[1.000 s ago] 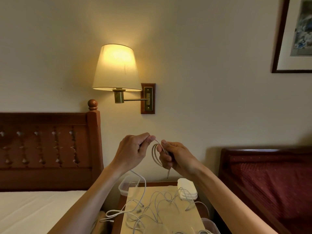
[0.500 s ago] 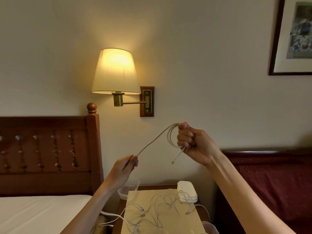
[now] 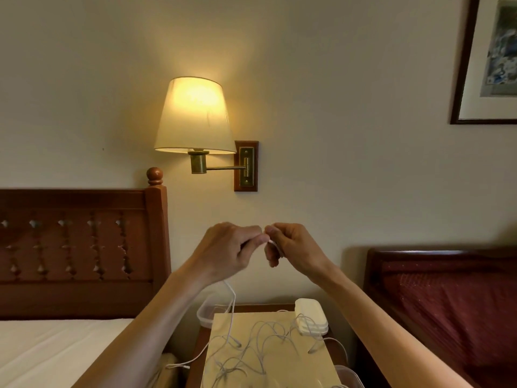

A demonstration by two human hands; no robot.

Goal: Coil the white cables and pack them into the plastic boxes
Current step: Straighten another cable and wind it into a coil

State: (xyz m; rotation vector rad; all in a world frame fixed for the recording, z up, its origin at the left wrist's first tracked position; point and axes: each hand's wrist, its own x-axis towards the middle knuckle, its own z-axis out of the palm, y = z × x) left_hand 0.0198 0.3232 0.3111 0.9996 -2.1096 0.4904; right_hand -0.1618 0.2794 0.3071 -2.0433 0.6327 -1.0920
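White thin cable (image 3: 272,243) pinched between curled left hand (image 3: 226,252) and right hand (image 3: 293,249), trailing slack below.

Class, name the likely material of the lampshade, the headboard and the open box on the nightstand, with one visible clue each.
Lampshade: probably fabric, matte; light glows through it.
Headboard: reddish-brown wood, carved cut-outs, turned knob.
Open box: clear plastic; see-through wall, rounded rim.
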